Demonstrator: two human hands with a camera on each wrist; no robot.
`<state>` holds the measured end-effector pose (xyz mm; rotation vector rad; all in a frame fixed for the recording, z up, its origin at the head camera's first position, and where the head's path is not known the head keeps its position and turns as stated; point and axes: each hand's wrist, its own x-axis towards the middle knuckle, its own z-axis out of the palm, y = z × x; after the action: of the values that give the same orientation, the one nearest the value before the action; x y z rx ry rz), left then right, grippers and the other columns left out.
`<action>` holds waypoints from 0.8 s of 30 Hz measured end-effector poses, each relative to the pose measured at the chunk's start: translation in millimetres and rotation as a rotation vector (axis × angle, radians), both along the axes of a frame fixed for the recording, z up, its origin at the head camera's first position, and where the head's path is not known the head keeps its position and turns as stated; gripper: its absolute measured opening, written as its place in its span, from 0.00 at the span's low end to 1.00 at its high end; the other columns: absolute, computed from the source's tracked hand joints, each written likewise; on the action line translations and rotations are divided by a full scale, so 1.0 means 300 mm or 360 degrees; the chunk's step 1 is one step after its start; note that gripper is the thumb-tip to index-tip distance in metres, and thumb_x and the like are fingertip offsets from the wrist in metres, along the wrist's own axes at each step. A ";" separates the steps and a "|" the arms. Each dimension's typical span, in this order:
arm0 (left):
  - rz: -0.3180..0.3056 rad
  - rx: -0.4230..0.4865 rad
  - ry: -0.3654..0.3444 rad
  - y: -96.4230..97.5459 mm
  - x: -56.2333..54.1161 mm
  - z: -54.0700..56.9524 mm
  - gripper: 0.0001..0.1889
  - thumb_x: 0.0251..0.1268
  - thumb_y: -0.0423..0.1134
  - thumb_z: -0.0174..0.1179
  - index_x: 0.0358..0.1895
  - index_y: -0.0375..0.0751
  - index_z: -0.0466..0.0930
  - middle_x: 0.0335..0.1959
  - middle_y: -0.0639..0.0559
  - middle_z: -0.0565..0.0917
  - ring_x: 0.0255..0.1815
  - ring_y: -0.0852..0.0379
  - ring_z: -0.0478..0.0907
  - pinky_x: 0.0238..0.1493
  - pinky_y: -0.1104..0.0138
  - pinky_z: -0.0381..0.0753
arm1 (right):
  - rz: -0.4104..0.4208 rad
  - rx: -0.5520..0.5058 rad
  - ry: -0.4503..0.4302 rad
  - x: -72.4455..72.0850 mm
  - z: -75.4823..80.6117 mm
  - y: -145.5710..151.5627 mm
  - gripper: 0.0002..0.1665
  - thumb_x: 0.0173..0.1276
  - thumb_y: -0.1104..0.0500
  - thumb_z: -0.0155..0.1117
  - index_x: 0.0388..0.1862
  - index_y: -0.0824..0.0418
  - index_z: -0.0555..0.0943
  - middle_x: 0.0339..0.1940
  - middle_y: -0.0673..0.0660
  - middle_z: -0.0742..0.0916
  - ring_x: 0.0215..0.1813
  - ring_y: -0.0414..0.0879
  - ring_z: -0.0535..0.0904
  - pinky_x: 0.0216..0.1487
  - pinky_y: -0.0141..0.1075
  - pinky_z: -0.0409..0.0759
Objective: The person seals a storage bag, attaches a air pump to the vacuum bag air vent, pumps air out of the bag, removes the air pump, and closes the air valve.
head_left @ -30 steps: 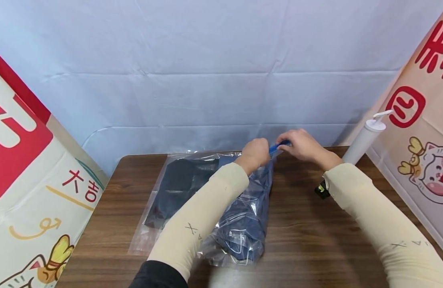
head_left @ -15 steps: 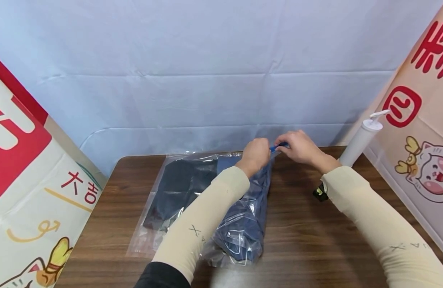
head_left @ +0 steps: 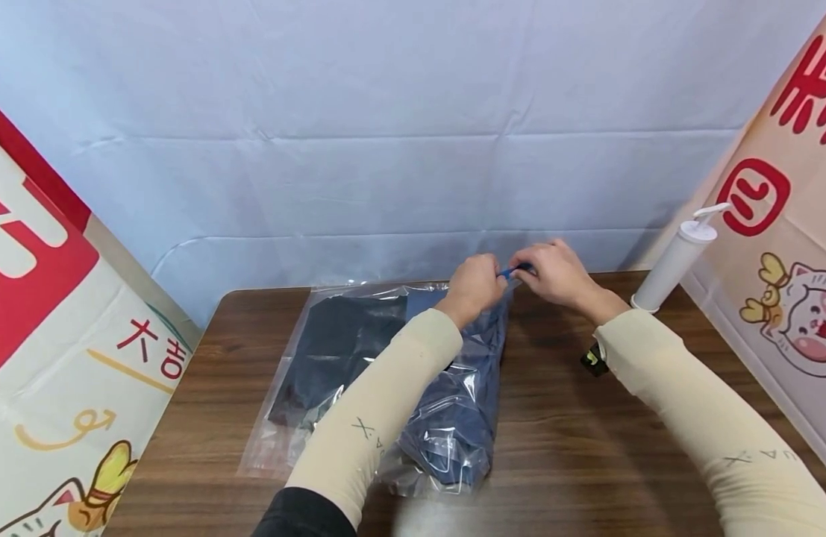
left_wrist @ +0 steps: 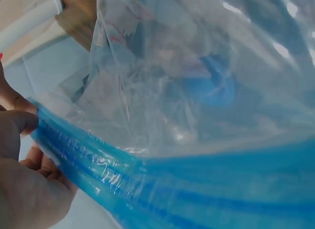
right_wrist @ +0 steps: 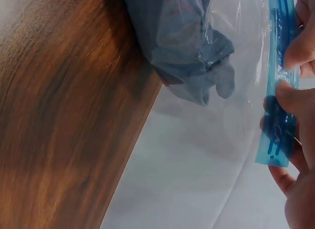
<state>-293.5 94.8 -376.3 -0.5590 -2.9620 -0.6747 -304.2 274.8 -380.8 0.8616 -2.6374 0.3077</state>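
A clear plastic zip bag (head_left: 292, 447) lies on the table with folded clothes inside, one dark (head_left: 352, 335) and one blue (head_left: 453, 425). Along its far edge runs a blue zip strip (right_wrist: 278, 111), lifted off the table. My left hand (head_left: 474, 287) pinches this strip in the head view. Just to its right, my right hand (head_left: 555, 272) pinches the strip near its end, thumb on one side and fingertips behind. The left sleeve hides part of the bag. In the left wrist view the strip (left_wrist: 113, 175) crosses in front of the clear film.
A white cylindrical hand pump (head_left: 674, 265) stands at the table's back right. A small black and yellow-green object (head_left: 594, 361) sits partly hidden by the right sleeve. The brown wooden table (head_left: 554, 447) ends at a pale cloth backdrop (head_left: 386, 186); printed banners (head_left: 802, 298) flank both sides.
Both hands have shifted only slightly, still pinching the zip strip, with a shorter stretch of blue between them than a second ago. The bag and clothes lie as before.
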 end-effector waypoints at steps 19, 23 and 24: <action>-0.0060 -0.0005 0.0068 0.010 0.002 0.014 0.08 0.73 0.42 0.62 0.34 0.47 0.79 0.30 0.57 0.79 0.32 0.59 0.77 0.35 0.67 0.77 | 0.0047 -0.0152 -0.0050 -0.002 0.016 0.024 0.03 0.65 0.66 0.72 0.38 0.62 0.88 0.36 0.58 0.90 0.41 0.57 0.86 0.49 0.56 0.78; -0.0054 -0.0015 0.0097 0.010 -0.003 0.011 0.09 0.73 0.40 0.61 0.32 0.46 0.78 0.29 0.57 0.79 0.31 0.59 0.78 0.35 0.66 0.77 | 0.0018 -0.0079 0.0061 0.005 0.007 0.008 0.03 0.65 0.65 0.72 0.37 0.61 0.88 0.36 0.57 0.90 0.42 0.57 0.86 0.51 0.58 0.74; -0.0057 -0.0013 0.0097 0.009 -0.004 0.011 0.09 0.73 0.40 0.60 0.31 0.46 0.78 0.28 0.56 0.78 0.31 0.59 0.77 0.35 0.66 0.77 | 0.0006 -0.0067 0.0085 0.006 0.006 0.003 0.03 0.65 0.65 0.72 0.37 0.60 0.88 0.36 0.57 0.90 0.41 0.56 0.85 0.51 0.58 0.73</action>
<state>-294.6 97.6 -373.1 -0.6231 -2.9061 -0.6367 -302.3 275.8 -379.1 0.8491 -2.5709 0.3355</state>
